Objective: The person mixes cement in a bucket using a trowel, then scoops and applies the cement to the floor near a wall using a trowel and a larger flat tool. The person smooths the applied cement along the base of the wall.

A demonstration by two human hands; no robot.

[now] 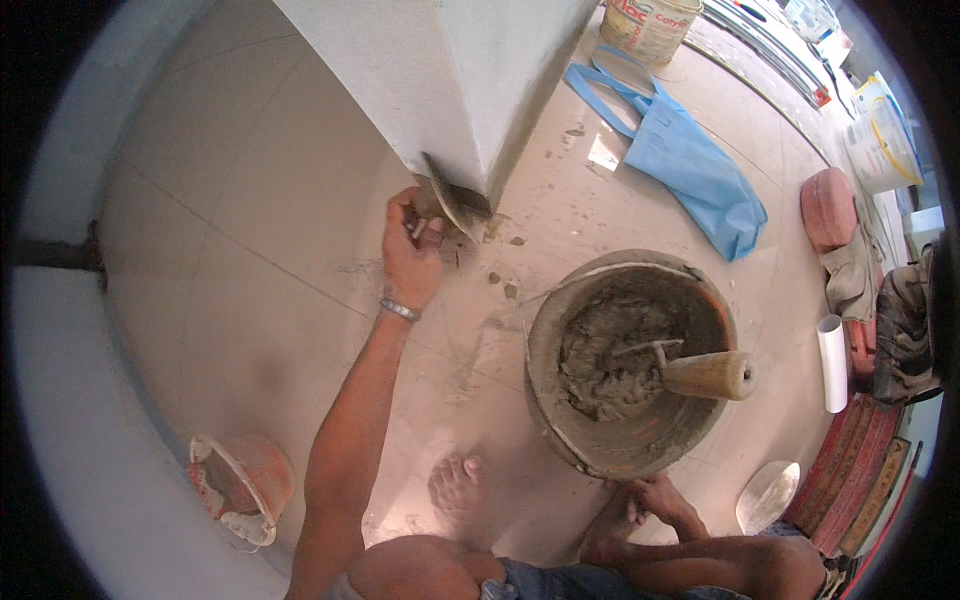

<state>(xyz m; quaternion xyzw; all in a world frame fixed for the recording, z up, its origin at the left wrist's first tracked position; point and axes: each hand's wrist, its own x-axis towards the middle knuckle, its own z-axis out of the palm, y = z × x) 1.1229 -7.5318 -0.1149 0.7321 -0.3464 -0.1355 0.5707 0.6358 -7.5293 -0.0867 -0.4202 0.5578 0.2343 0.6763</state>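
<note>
My left hand (412,250), wearing a bracelet at the wrist, is closed round a thin scraper blade (455,208). The blade stands on edge against the dark lower corner of a pale pillar (440,90). To the right, a round bucket (545,420) holds wet grey mortar (600,365). A trowel (705,375) rests in it, wooden handle over the near right rim. My right hand (660,500) is down at the bucket's near side beside my foot, fingers curled; whether they grip the bucket is hidden.
A blue cloth bag (690,165) lies beyond the bucket, near a tub (650,30). A small tipped bucket (250,485) stands at the left wall. Along the right are a white tube (832,362), a red bundle (828,210) and white pails (885,145). Mortar crumbs dot the tiles.
</note>
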